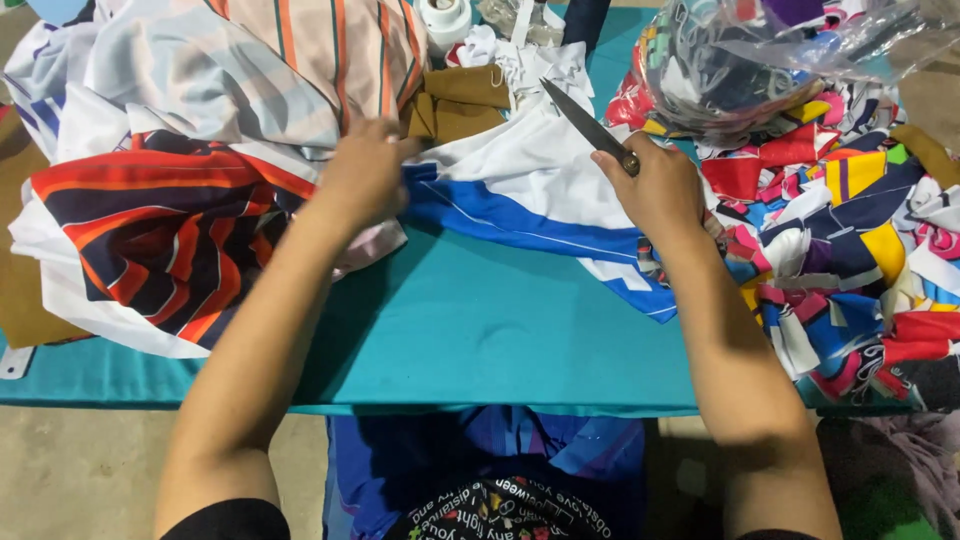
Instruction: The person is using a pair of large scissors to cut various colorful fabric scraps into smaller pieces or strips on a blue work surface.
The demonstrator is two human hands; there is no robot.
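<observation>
Lying limp across the teal worktop at centre frame, the white-and-blue cloth looks light, soft and slippery. The left hand pinches its edge; the right hand has its grip clenched on scissors, best held by the handles.

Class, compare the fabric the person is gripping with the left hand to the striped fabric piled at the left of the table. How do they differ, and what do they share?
The white and blue fabric is pale with one broad blue band; the red, navy and orange striped fabric is dark and busy.
The white and blue fabric lies spread between the left hand and the right hand, which holds scissors; the striped fabric lies heaped, untouched.
Both rest on the teal table.
</observation>
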